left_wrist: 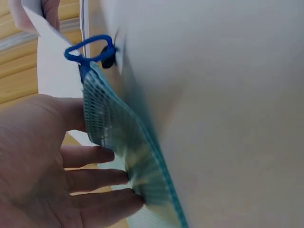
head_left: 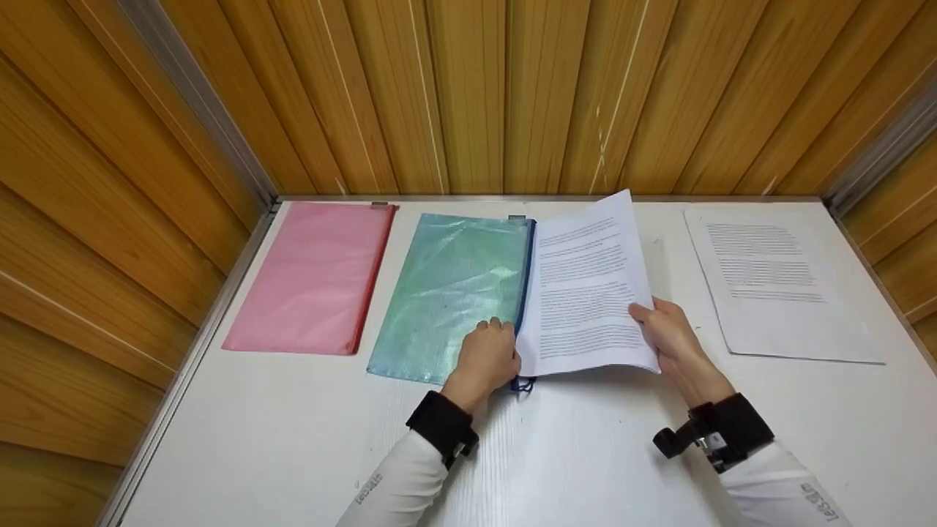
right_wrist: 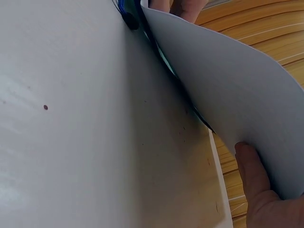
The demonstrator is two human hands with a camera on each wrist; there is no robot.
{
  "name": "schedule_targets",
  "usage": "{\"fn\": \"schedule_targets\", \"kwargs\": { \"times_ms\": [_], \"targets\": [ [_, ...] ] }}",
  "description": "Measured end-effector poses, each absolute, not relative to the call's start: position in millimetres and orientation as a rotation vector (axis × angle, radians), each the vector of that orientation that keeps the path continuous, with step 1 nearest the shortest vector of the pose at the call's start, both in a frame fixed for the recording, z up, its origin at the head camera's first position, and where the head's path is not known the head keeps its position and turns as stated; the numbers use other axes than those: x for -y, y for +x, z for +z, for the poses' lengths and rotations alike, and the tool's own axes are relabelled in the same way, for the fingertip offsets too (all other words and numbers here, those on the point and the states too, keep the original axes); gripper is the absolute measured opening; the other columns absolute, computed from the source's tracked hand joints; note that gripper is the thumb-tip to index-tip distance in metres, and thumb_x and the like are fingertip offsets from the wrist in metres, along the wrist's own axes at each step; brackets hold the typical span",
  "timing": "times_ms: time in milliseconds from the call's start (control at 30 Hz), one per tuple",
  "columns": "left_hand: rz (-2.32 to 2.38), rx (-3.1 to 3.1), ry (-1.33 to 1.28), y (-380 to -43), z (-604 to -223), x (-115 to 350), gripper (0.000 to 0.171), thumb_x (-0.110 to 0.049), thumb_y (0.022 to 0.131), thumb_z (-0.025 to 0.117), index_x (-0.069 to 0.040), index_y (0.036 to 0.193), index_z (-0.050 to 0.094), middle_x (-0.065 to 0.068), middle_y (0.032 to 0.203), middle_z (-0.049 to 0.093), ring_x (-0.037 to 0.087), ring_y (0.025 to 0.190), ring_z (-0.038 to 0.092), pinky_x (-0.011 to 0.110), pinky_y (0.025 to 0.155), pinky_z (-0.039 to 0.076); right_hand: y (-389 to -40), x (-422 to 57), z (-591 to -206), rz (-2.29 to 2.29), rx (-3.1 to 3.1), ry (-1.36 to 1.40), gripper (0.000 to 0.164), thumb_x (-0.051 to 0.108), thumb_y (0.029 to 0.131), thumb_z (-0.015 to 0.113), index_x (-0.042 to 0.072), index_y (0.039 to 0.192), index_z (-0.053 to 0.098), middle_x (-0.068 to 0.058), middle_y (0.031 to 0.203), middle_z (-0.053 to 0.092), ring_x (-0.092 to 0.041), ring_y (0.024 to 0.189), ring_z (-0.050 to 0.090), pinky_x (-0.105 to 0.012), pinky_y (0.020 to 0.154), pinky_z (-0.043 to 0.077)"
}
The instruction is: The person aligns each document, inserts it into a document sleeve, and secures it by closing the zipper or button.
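A translucent green zip folder (head_left: 450, 285) lies in the middle of the table, its dark blue zip edge facing right. My left hand (head_left: 484, 355) grips that edge near the lower corner; in the left wrist view its fingers (left_wrist: 97, 178) lie along the raised mesh side, below a blue pull loop (left_wrist: 90, 51). My right hand (head_left: 675, 338) pinches the right edge of some printed paper (head_left: 585, 293), thumb on the printed face. The paper's left edge meets the folder's zip edge, and its right side is lifted and bowed, its plain underside showing in the right wrist view.
A pink zip folder (head_left: 307, 278) with a red edge lies to the left. Another printed paper (head_left: 768, 322) lies flat at the right on the white table (head_left: 256, 439). Wood-look panels (head_left: 468, 95) rise behind the table and at both sides.
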State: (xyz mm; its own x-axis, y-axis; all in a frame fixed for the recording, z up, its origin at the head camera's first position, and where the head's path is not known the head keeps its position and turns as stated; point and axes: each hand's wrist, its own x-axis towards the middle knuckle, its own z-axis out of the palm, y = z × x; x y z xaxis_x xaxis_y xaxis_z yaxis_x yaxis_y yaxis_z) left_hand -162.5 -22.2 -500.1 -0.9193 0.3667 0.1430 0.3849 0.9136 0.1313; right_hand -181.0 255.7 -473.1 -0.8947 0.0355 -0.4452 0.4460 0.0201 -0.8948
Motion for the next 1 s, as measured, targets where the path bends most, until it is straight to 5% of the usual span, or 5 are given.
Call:
{"fn": "schedule_targets", "kwargs": {
  "times_ms": [333, 1000],
  "targets": [
    [0.028, 2.849, -0.483, -153.2, -513.6, 5.2, 0.043, -0.019, 0.094, 0.077, 0.004, 0.129, 0.072, 0.02, 0.117, 0.08, 0.033, 0.101, 0.078, 0.036, 0.071, 0.068, -181.2, -252.6, -474.2, -1.983, -1.944, 0.544, 0.06, 0.015, 0.116, 0.043, -0.008, 0.17, 0.028, 0.011, 0.098, 0.072, -0.003, 0.087, 0.071, -0.022, 0.076, 0.058],
    [-0.154, 2.813, -0.473, -158.3, -514.2, 7.0, 0.036, -0.007, 0.092, 0.079, 0.005, 0.126, 0.076, 0.009, 0.092, 0.083, 0.022, 0.079, 0.078, 0.033, 0.07, 0.064, -178.4, -232.1, -492.7, -2.043, -1.864, 0.534, 0.061, 0.016, 0.117, 0.043, -0.006, 0.171, 0.027, 0.005, 0.111, 0.075, -0.005, 0.093, 0.074, -0.023, 0.079, 0.06]
  ]
}}
